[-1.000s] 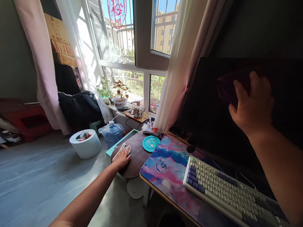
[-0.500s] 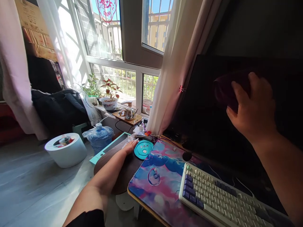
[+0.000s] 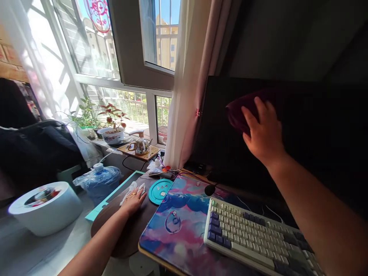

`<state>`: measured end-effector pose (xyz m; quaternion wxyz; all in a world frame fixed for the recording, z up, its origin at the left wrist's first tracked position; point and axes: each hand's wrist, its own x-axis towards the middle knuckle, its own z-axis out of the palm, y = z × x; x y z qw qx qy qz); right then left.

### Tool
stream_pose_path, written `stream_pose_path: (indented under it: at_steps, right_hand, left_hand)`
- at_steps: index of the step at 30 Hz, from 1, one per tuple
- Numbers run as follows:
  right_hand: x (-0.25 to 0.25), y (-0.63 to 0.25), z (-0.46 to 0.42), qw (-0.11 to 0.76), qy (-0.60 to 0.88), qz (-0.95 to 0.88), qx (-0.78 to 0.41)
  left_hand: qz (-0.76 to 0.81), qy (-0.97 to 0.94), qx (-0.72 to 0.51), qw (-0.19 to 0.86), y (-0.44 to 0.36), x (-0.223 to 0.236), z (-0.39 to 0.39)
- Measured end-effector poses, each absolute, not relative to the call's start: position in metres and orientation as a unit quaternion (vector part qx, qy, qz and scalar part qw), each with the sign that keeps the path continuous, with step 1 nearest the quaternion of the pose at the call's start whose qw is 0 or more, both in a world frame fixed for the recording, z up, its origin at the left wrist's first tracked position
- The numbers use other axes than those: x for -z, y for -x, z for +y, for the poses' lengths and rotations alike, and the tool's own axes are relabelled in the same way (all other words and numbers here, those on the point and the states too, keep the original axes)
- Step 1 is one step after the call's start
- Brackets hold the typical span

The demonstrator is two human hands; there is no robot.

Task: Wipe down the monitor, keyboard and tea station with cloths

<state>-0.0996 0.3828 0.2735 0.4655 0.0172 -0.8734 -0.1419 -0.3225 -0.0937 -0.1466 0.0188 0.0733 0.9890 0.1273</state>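
My right hand [image 3: 266,134] presses a dark purple cloth [image 3: 238,115] against the large black monitor screen [image 3: 217,145], fingers spread over the cloth. Part of the cloth is lost in the dark. Lower on the left, my left hand [image 3: 133,202] lies on a crumpled white tissue [image 3: 126,196]. Under the tissue is a dark brown rounded tabletop [image 3: 107,211]. A turquoise round disc [image 3: 158,191] lies just right of my left hand, apart from it.
A keyboard [image 3: 253,237] rests on a colourful desk mat [image 3: 161,237] below the monitor. A metal kettle [image 3: 141,146] and potted plants [image 3: 112,134] stand by the window. A blue water bottle [image 3: 99,184] and a white round container [image 3: 47,214] are at the left.
The view has turned right. My left hand has slid the tissue toward me and left, away from the disc. My right hand has moved slightly left across the screen with the cloth.
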Motion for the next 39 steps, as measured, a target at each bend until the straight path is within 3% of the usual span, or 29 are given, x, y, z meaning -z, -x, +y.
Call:
stream_pose_path:
  at_steps: [6, 10, 13, 17, 19, 22, 26, 30, 34, 39]
  right_hand:
    - [-0.256, 0.09, 0.395, 0.421, -0.03, -0.895, 0.144]
    - [-0.239, 0.072, 0.415, 0.41, -0.033, -0.899, 0.147]
    - [-0.231, 0.051, 0.438, 0.409, -0.023, -0.901, 0.141]
    - [-0.225, 0.02, 0.471, 0.424, 0.008, -0.896, 0.129]
    - [-0.221, 0.005, 0.487, 0.432, 0.022, -0.893, 0.125]
    - [-0.213, -0.017, 0.505, 0.455, 0.031, -0.884, 0.102]
    - [-0.197, -0.049, 0.501, 0.499, -0.007, -0.867, -0.003]
    - [-0.167, -0.069, 0.466, 0.405, -0.04, -0.904, -0.133]
    - [-0.126, -0.055, 0.435, 0.288, -0.029, -0.94, -0.182]
    - [-0.085, -0.009, 0.422, 0.289, 0.021, -0.934, -0.208]
  left_hand:
    - [0.991, -0.12, -0.053, 0.032, 0.258, 0.158, -0.118]
    - [0.998, -0.05, -0.026, 0.012, 0.232, 0.15, -0.125]
    - [0.992, -0.034, -0.091, -0.083, 0.224, 0.115, -0.113]
    - [0.919, -0.125, -0.268, -0.26, 0.209, 0.041, -0.068]
    - [0.876, -0.145, -0.355, -0.294, 0.196, 0.007, -0.031]
    - [0.817, -0.166, -0.505, -0.226, 0.174, -0.024, 0.038]
    - [0.732, -0.175, -0.653, -0.079, 0.154, -0.031, 0.122]
    - [0.671, -0.147, -0.727, -0.006, 0.149, -0.032, 0.168]
    - [0.659, -0.13, -0.741, 0.006, 0.152, -0.035, 0.19]
    - [0.621, -0.155, -0.765, 0.073, 0.157, -0.031, 0.202]
